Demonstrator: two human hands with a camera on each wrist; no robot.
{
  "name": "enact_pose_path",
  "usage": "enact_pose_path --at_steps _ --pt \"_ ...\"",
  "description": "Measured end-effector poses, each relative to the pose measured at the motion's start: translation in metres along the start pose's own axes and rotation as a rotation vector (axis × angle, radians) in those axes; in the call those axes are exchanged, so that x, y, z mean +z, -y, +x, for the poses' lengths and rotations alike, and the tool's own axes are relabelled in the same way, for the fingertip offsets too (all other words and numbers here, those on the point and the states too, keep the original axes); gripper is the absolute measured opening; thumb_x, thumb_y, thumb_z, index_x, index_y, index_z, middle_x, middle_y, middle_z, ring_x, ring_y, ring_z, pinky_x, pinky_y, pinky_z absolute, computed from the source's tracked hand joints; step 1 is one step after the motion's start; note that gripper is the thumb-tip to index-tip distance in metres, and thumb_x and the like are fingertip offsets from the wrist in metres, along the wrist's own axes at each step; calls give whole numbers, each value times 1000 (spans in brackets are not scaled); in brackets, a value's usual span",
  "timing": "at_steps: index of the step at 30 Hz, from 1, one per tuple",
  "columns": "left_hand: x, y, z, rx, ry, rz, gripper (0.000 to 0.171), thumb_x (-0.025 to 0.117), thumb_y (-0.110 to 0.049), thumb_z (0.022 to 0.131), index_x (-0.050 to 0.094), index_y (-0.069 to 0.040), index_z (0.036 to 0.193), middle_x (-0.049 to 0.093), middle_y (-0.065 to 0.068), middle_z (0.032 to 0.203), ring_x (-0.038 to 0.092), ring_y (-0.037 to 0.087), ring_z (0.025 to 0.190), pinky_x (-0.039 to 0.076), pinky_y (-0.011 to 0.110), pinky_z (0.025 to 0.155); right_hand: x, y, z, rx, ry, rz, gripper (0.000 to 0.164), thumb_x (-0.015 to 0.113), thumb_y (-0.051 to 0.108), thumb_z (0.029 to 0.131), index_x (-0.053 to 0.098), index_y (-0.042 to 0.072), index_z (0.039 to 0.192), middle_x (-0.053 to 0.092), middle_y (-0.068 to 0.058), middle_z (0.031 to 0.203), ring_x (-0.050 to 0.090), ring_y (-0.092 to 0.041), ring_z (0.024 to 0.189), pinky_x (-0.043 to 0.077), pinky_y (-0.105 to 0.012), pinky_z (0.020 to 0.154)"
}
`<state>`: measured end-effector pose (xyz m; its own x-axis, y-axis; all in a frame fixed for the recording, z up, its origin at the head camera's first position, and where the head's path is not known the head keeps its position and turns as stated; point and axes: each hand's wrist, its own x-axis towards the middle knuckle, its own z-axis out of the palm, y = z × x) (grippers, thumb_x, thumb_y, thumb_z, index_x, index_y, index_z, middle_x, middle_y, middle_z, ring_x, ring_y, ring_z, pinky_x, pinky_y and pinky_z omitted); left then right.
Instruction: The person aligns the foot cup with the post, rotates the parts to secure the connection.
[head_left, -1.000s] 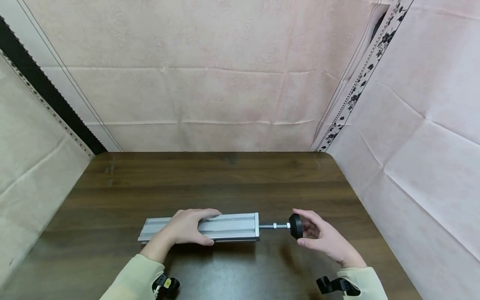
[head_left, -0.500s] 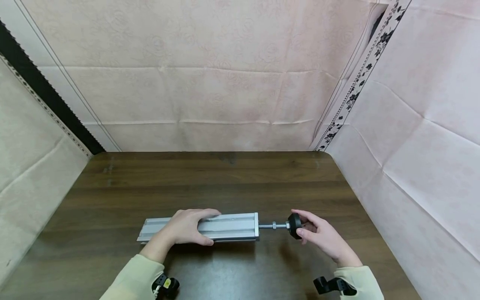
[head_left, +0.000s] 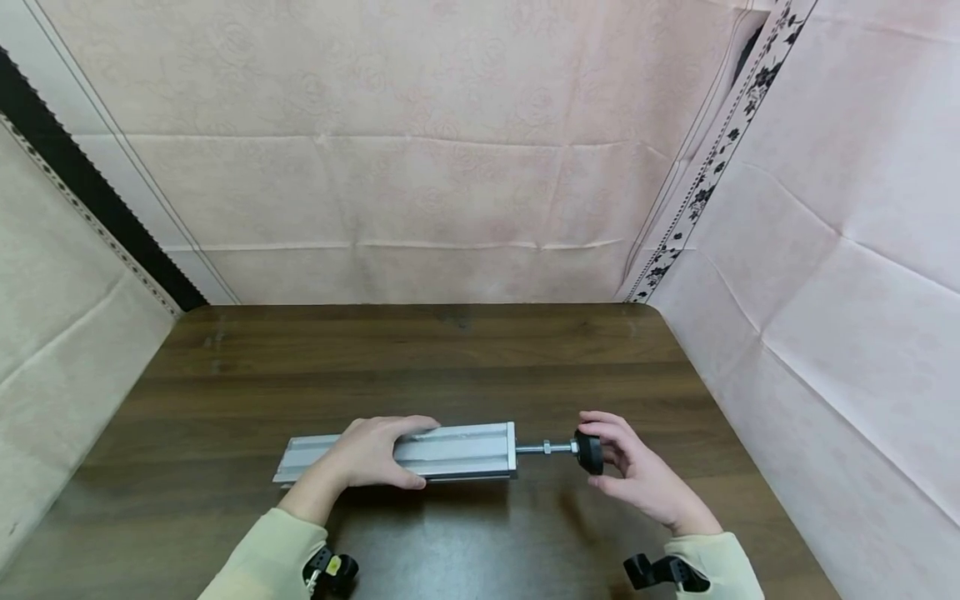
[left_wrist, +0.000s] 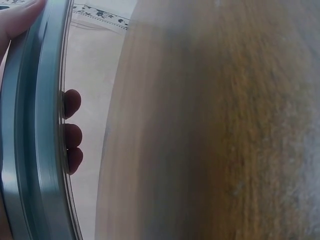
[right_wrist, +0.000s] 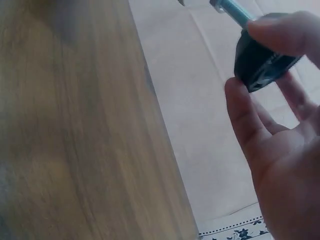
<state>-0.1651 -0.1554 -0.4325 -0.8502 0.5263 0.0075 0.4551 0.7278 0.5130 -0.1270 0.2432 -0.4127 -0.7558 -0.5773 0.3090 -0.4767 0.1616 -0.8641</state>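
Observation:
My left hand (head_left: 365, 457) grips a silver aluminium profile (head_left: 465, 450) from above, thumb on the near side. In the left wrist view, fingertips (left_wrist: 73, 135) curl round the far side of its grooved length. Out of the profile's right end runs a threaded rod (head_left: 531, 449) with a nut (head_left: 547, 447) on it. A black levelling foot (head_left: 589, 452) caps the rod's outer end. My right hand (head_left: 651, 483) holds this foot by its rim between thumb and fingers. The right wrist view shows the thumb (right_wrist: 282, 34) on one side of it and a fingertip at the opposite edge.
The profile is held over a brown wooden table (head_left: 420, 358), and a shadow falls below it. Pale cloth walls (head_left: 450, 192) enclose the table at the back and both sides. Each wrist carries a black camera mount (head_left: 667, 572).
My right hand has shifted its fingers round the levelling foot, thumb rising and then dropping to the lower rim. My left hand keeps its hold on the profile.

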Motion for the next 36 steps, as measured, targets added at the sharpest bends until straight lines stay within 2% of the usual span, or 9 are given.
enact_pose_path --at_steps 5,9,13,17,21,25,30,33,36 --pt "-1 -1 -2 0 4 4 71 73 -60 64 55 -36 129 57 -15 124 55 10 105 39 42 85 -2 3 0 152 -22 5 67 69 -5 79 40 8 138 35 -18 132 55 -13 103 46 -24 84" --pt "-2 -2 -3 1 14 4 71 73 -59 64 55 -36 129 57 -13 124 55 11 107 39 42 86 -3 5 1 278 -19 31 64 67 2 84 38 8 140 45 -19 121 57 -15 97 48 -28 78" --pt "-1 -2 -3 5 19 -1 72 73 -59 64 55 -34 129 57 -12 124 56 11 106 39 42 85 -3 4 3 331 -26 37 56 63 7 88 39 6 139 50 -21 109 59 -20 81 51 -35 66" --pt "-1 -1 -2 5 18 -2 72 72 -60 64 55 -34 129 57 -13 124 56 11 104 39 43 84 -2 3 5 356 -48 42 53 60 9 91 38 5 140 47 -21 112 58 -26 74 51 -36 60" --pt "0 0 -2 2 7 8 71 72 -60 64 55 -36 128 58 -14 123 56 10 103 39 42 84 -3 3 2 323 -70 49 70 66 5 86 29 10 145 42 -22 126 59 -20 94 50 -32 74" --pt "-1 0 -1 -3 -7 13 69 73 -59 64 55 -37 127 59 -14 121 56 8 100 39 41 83 -5 0 -3 192 -40 24 85 71 0 80 21 10 147 33 -19 138 52 -14 113 42 -25 89" --pt "-2 -1 -1 -4 -11 19 68 73 -59 64 55 -38 127 59 -13 120 56 8 99 39 40 82 -5 -3 -3 43 -21 -3 75 70 -7 79 29 3 142 32 -8 139 49 -14 115 40 -23 92" --pt "-1 0 -1 -2 -12 15 68 73 -59 64 55 -39 127 59 -14 120 56 8 99 39 40 82 -6 -1 -3 52 -38 -17 67 69 -7 79 36 2 137 36 -9 136 52 -14 110 42 -23 89" --pt "-1 1 0 6 -11 18 69 73 -60 64 55 -38 127 59 -14 121 56 8 100 39 41 82 -6 2 -2 149 -57 -11 63 69 -1 82 39 4 137 43 -15 127 56 -16 103 46 -26 84"
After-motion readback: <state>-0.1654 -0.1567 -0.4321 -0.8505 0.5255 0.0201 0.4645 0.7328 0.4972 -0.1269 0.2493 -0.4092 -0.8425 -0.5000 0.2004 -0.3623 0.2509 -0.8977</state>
